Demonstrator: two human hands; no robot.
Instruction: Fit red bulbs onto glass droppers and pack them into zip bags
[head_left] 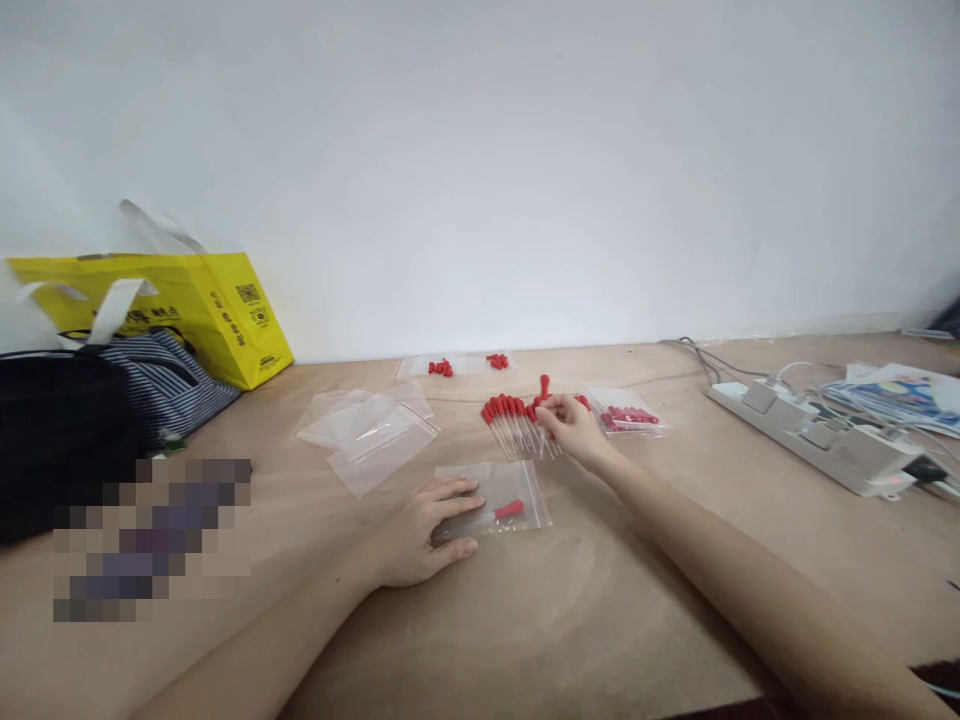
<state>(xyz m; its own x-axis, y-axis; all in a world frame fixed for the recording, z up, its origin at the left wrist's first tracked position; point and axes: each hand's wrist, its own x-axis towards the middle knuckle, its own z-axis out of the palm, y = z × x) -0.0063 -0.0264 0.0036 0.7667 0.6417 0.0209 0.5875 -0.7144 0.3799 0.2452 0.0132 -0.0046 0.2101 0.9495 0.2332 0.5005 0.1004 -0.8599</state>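
Note:
My left hand lies with fingers spread on a clear zip bag. Inside that bag is one dropper with a red bulb. Further off, my right hand pinches another dropper, its red bulb sticking up above the fingertips. Right beside and under that hand is a row of several droppers, red bulbs away from me and clear stems towards me. My fingers hide part of the row.
Empty clear bags lie left of the row. A filled bag of droppers is at the right, and bagged red-bulbed droppers lie by the wall. A power strip with plugs stands right; a yellow bag stands left.

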